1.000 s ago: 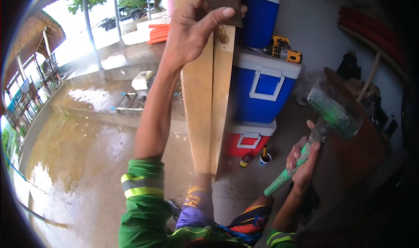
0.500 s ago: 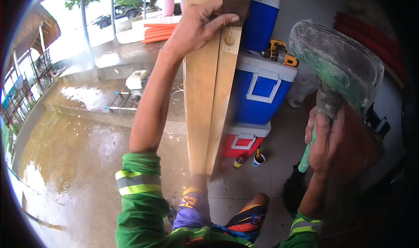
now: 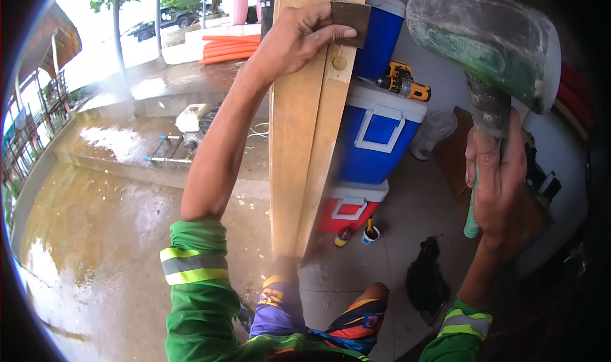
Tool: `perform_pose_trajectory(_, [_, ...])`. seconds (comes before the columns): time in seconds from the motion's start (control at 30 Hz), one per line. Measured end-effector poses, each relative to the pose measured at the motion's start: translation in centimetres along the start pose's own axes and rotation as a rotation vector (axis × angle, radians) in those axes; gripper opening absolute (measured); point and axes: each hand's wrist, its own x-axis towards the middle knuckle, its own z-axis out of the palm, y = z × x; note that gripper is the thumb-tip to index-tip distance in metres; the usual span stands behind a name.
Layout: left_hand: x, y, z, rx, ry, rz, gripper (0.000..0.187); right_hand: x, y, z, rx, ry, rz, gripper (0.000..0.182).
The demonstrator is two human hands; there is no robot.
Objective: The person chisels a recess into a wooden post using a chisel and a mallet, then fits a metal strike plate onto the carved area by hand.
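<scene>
A pale wooden post (image 3: 302, 113) runs from top centre down toward my legs. My left hand (image 3: 302, 40) pinches a dark, flat metal plate (image 3: 350, 24) between thumb and fingers, and the plate lies against the upper part of the post, above a round hole. On the right, my right hand (image 3: 496, 184) is wrapped round the lower neck of a large, worn tool (image 3: 484, 43) with a dusty, grey-green rounded head. The tool's head is raised beside the post, apart from it. A green ribbed handle end shows below my fingers.
Right of the post are stacked coolers, blue (image 3: 382, 136) and red (image 3: 347, 212), with a yellow drill (image 3: 405, 82) on top. A small cup (image 3: 370, 235) and a bottle stand on the floor. Orange pipes (image 3: 229, 49) and a small machine (image 3: 191, 123) lie left, by wet concrete.
My right hand and the tool have shifted, the hand going right and the tool's head rising slightly and turning more level. The plate shows more face-on in my left hand. The view has shifted slightly.
</scene>
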Motion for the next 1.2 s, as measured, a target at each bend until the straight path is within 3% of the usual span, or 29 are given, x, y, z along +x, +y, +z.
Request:
perform_pose_trajectory(0.3, [0.0, 0.2, -0.1, 0.123, -0.045, 0.143, 0.018, 1.6, -1.8, 0.0, -0.001, 0.014, -0.030, 0.037])
perform_pose_trajectory(0.47, [0.2, -0.4, 0.0, 0.101, -0.056, 0.220, 0.015, 4.6, -1.2, 0.1, -0.239, -0.041, -0.142, 0.038])
perform_pose_trajectory(0.57, [0.3, -0.2, -0.1, 0.089, -0.061, 0.186, 0.014, 4.4, -2.9, -1.6, -0.129, 0.070, 0.014, 0.037])
perform_pose_trajectory(0.77, [0.8, -0.2, -0.6, 0.187, -0.093, 0.206, 0.016, 5.4, -2.3, -4.3, 0.124, 0.110, -0.094, 0.027])
perform_pose_trajectory(0.93, [0.7, -0.3, -0.4, 0.132, -0.070, 0.251, 0.017, 6.2, -3.8, -1.3, -0.248, -0.091, 0.096, 0.043])
perform_pose_trajectory(1.0, [0.8, -0.1, -0.6, 0.149, -0.082, 0.240, 0.017, 6.4, -4.9, -2.5, -0.172, -0.008, 0.150, 0.036])
perform_pose_trajectory(1.13, [0.7, -0.7, -0.5, 0.211, -0.093, 0.231, 0.017, 6.6, -3.9, -4.4, -0.034, 0.100, -0.122, 0.030])
perform_pose_trajectory(1.2, [0.6, -0.2, -0.6, 0.217, -0.082, 0.228, 0.015, 6.2, -2.5, -3.4, -0.003, 0.075, -0.101, 0.030])
